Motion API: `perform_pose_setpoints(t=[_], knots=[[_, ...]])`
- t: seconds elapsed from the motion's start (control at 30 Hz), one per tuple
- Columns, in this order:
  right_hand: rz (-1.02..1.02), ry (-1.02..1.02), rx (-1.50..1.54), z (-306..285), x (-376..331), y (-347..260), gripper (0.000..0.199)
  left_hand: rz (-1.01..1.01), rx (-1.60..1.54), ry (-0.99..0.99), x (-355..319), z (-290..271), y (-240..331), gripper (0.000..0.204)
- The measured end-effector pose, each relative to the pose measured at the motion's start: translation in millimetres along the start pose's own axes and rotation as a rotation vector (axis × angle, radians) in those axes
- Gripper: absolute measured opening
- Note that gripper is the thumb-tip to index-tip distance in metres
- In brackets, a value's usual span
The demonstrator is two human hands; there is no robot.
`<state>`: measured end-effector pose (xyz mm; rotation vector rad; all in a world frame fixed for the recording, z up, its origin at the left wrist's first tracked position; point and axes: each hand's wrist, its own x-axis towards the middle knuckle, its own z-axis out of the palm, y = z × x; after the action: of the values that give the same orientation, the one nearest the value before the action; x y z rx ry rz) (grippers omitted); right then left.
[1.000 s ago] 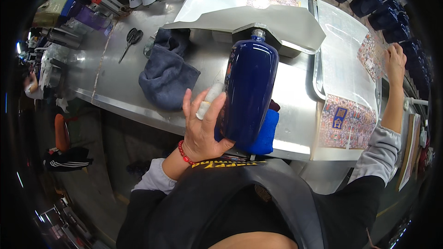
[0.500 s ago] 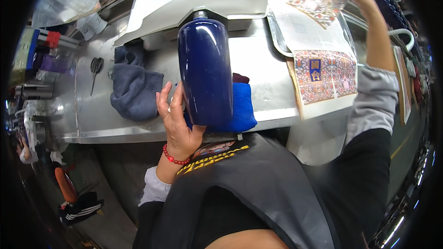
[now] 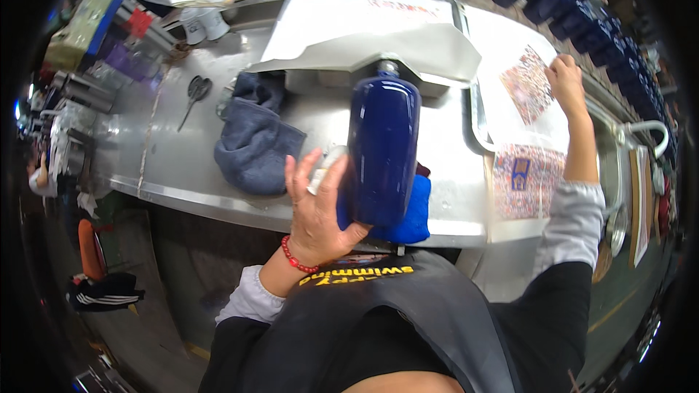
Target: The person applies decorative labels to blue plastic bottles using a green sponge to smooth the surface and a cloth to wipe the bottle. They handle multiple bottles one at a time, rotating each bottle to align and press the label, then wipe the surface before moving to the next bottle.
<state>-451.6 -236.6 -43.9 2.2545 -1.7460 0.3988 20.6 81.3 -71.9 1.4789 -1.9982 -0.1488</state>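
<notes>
A glossy dark blue bottle (image 3: pixel 384 149) lies with its neck pointing away from me, above a bright blue cloth (image 3: pixel 416 212). My left hand (image 3: pixel 317 211) holds it at the lower left, with the thumb at its base and the other fingers spread along its side. A small white piece (image 3: pixel 318 178) shows between those fingers; its kind is unclear. At the right, my right hand (image 3: pixel 568 86) is closed on the edge of a colourful patterned decal sheet (image 3: pixel 528 86), over a white surface. Nearer me lies another patterned sheet (image 3: pixel 528 185) with a blue label panel.
A grey-blue cloth (image 3: pixel 255 145) and black scissors (image 3: pixel 194 98) lie on the metal table (image 3: pixel 182 164) at left. Behind the bottle is a bent white sheet (image 3: pixel 371 44). Rows of dark blue bottles (image 3: pixel 546 1) line the back and right. White cups (image 3: pixel 204 25) stand at the back left.
My view has shifted, so the table sits farther right and lower. My right hand has brought the decal sheet down and nearer. The white piece now shows between my left fingers.
</notes>
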Motion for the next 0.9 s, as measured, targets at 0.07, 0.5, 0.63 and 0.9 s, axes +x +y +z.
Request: perform_pose_setpoints(t=[0.07,0.5,0.63,0.9], knots=[[-0.075,0.011,0.035,-43,3,-29,0.014,-0.028,-0.023,0.003,-2,3,-3,0.093],[-0.674,0.054,0.177,-221,-25,-177,0.017,0.119,-0.232,0.059,15,-19,-13,0.097],[-0.821,-0.001,0.124,-256,-45,-205,0.016,0.153,-0.633,0.084,72,-50,-20,0.093],[-0.921,0.036,0.188,-284,-85,-270,0.015,0.349,-0.857,-0.757,154,-110,44,0.051]])
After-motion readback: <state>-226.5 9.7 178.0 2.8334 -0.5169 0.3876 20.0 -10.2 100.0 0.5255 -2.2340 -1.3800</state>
